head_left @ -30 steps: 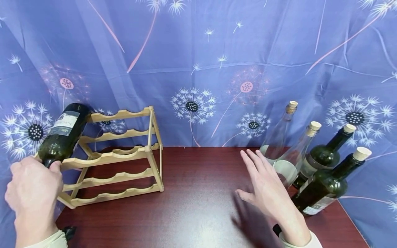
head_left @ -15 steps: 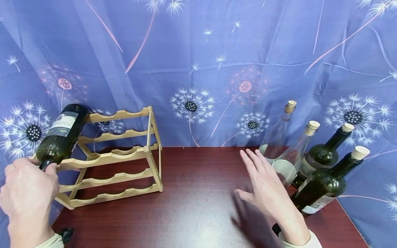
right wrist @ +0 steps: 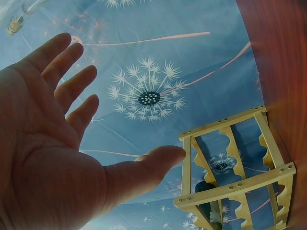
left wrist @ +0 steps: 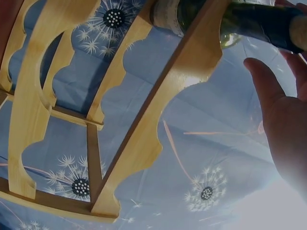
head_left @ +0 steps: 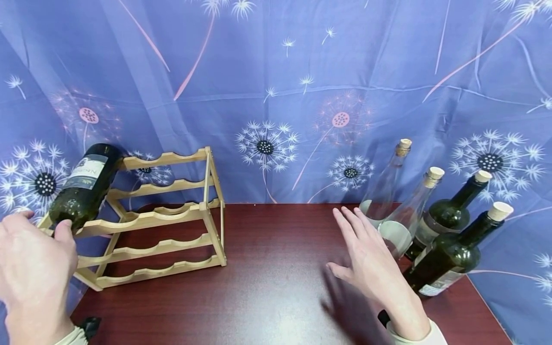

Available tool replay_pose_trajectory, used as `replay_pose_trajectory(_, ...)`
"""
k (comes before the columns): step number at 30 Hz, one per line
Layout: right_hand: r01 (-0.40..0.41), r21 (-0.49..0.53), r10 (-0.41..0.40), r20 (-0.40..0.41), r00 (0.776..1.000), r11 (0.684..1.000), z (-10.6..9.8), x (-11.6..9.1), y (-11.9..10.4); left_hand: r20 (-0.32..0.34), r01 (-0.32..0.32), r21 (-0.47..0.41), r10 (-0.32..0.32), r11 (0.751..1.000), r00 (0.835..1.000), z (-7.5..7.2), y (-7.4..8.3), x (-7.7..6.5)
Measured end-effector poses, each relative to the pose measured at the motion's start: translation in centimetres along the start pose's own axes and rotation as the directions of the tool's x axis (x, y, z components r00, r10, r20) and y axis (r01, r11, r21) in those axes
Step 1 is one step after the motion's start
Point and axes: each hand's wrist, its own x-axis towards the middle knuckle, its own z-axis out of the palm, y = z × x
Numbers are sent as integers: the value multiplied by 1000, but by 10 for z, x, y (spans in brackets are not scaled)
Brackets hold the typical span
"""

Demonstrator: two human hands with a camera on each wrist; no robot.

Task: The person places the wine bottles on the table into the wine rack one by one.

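A dark green wine bottle point(head_left: 82, 191) with a white label lies on the top row of the wooden wine rack point(head_left: 159, 219), at the rack's left end. Its neck points toward me. My left hand point(head_left: 36, 263) is at the neck end; the left wrist view has the thumb apart from the neck point(left wrist: 261, 24) and the fingers partly behind the cork point(left wrist: 300, 31). Over the table on the right, my right hand point(head_left: 366, 256) holds nothing, fingers extended and thumb spread, overlapping a clear bottle point(head_left: 414, 215) in the head view.
Beside that clear bottle stand another clear bottle point(head_left: 385, 184) and two dark green ones point(head_left: 448, 215), point(head_left: 461, 258), all corked and upright. A blue dandelion-print curtain point(head_left: 276, 62) hangs behind the reddish-brown table point(head_left: 267, 268). Lower rack rows point(head_left: 164, 247) show scalloped rails.
My left hand has drawn slightly left and back, its fingers loosening from the bottle's neck. The bottle stays on the rack. My right hand has barely moved.
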Motion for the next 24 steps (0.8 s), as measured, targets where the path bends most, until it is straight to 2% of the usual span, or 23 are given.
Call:
replay_pose_trajectory(4, -4, 2, 4, 3, 1000, 1000, 0, 0, 0, -32, 22, -23, -23, 999, 999, -2, 6, -1)
replay_pose_trajectory(7, -5, 3, 5, 3, 1000, 1000, 0, 0, 0, -87, 5, -39, -8, 999, 996, -3, 12, -6)
replay_pose_trajectory(9, -2, 4, 2, 1, 1000, 1000, 1, 0, 0, -100, 0, -51, -5, 999, 995, -5, 16, -9)
replay_pose_trajectory(14, -2, 4, 2, 4, 1000, 1000, 1, 0, 0, -71, 13, -66, -17, 998, 997, -9, 23, -12)
replay_pose_trajectory(16, -4, 3, 4, 5, 1000, 1000, 1, 0, 0, -73, -6, -74, 0, 997, 997, -9, 25, -12)
replay_pose_trajectory(20, -4, 6, 4, 2, 1000, 1000, 0, 0, 0, -125, -88, -55, 80, 995, 989, -8, 30, -13)
replay_pose_trajectory(24, -2, 10, 2, -6, 1000, 1000, -1, -1, 1, -208, -174, -36, 163, 984, 965, -7, 36, -18)
